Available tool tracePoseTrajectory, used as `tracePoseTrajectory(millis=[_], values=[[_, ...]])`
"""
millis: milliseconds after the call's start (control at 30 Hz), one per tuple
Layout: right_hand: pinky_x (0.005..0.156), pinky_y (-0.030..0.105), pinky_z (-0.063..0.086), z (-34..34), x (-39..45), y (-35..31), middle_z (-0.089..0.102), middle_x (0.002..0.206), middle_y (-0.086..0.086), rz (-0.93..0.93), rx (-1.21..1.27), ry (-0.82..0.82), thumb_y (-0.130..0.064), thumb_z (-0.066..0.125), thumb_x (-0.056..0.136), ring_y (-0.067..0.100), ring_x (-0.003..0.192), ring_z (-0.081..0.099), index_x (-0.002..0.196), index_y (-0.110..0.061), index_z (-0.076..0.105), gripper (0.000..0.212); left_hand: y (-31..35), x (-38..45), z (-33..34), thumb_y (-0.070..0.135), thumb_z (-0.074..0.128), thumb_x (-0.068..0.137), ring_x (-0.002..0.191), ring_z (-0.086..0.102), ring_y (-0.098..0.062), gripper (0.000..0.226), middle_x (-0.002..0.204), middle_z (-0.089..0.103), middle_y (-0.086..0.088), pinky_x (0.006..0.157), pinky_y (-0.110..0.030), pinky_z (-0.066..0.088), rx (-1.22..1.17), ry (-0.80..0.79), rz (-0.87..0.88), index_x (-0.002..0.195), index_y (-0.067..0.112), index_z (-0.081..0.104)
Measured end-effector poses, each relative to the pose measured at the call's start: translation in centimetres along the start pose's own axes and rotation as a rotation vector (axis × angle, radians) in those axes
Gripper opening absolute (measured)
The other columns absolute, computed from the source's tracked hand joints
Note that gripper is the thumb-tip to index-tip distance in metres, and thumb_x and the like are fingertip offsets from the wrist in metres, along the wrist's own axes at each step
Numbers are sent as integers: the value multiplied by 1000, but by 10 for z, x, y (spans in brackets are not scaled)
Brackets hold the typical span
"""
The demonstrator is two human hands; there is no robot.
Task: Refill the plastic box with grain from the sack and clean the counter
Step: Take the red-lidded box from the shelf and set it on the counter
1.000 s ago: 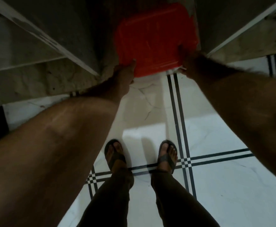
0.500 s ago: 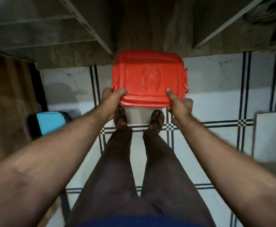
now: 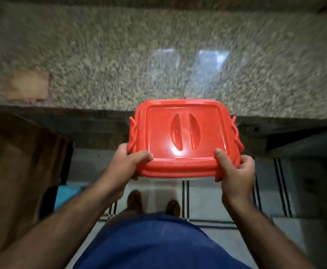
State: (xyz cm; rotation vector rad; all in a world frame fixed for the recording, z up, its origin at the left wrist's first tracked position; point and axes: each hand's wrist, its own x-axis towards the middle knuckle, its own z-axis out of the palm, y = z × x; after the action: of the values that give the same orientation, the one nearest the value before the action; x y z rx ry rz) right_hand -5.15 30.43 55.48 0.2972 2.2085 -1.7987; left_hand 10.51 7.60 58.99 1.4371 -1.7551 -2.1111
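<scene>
**Box held at the counter's edge**

Hands gripped the plastic box [image 3: 184, 138] from both near corners. The left hand [image 3: 125, 164] curled round its lower-left corner, thumb lying across the red lid; the right hand [image 3: 234, 171] clasped the lower-right corner the same way. The box sat in the middle of the frame, lid on, its far edge overlapping the speckled granite counter [image 3: 100, 55] that filled the upper half. Side latches [image 3: 236, 133] stuck out on both flanks. Below, striped floor tiles [image 3: 185, 199] showed.
</scene>
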Motion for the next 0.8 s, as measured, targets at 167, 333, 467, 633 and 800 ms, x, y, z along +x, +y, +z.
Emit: tracePoseTrajectory(millis=[167,333,467,633,800], values=[[44,31,51,-9,-2,-90,69,98,7,-235,159,-70,-52,86,71,16,65,67,105,-21,56,55,70,-36,-8,43,81,67,84,70,-24,63,116,75,-8,58,-34,49,-57,-18,184,125,30,60],[46,30,53,18,18,-140,73,102,9,-317,251,-128,-48,93,72,16,67,70,111,-20,58,60,120,-23,-15,36,86,72,92,81,-22,72,122,79,-7,57,-27,58,-188,-6,298,139,26,61],[48,28,55,62,51,-157,71,101,9,-340,213,-106,-58,89,65,12,64,69,114,-11,58,74,154,26,-23,35,87,69,81,80,-18,73,119,79,-11,53,-28,57,-254,39,339,137,21,64],[45,32,51,121,104,-164,70,106,19,-283,189,-111,-55,88,68,20,63,66,116,-8,54,75,192,108,-29,32,83,74,57,70,-5,62,96,77,-5,43,-22,47,-193,64,344,131,14,66],[48,32,53,158,152,-178,70,115,20,-189,138,-77,-48,89,76,25,78,69,122,-8,55,70,227,175,-23,18,80,87,51,68,-4,40,93,76,-9,41,-19,45,-174,48,287,124,7,67]])
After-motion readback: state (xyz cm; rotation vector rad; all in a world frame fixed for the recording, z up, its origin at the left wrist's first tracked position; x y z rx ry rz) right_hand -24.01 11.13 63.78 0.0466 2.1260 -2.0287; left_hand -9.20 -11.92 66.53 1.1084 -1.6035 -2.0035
